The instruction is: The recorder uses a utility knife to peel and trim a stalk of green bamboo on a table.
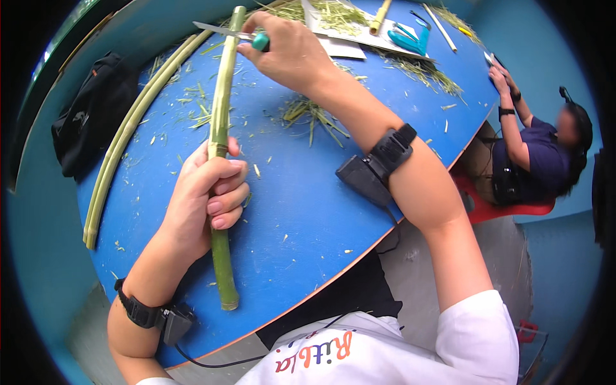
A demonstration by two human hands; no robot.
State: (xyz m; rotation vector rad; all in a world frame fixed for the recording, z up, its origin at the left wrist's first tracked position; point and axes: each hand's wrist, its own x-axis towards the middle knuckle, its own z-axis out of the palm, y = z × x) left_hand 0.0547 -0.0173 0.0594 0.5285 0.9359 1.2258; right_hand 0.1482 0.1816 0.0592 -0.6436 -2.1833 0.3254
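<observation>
My left hand (pixel 208 186) is wrapped round the middle of a green bamboo stalk (pixel 224 269). The stalk points away from me, its lower end near the table's front edge. Above my grip the stalk looks paler and scraped, with a darker band at the joint. In my right hand (pixel 292 54) is a knife (pixel 221 29) with a teal handle. Its blade lies across the upper part of the stalk, edge contact hard to make out. Green shavings (pixel 311 117) are scattered over the blue table (pixel 289 199) around the stalk.
Two long pale stalks (pixel 131 122) lie along the table's left side, beside a black cloth or bag (pixel 93 119). At the back are white boards (pixel 346 49), a teal tool (pixel 410 40) and a short stalk piece (pixel 380 17). A person (pixel 532 147) sits at right on a red stool (pixel 507 210).
</observation>
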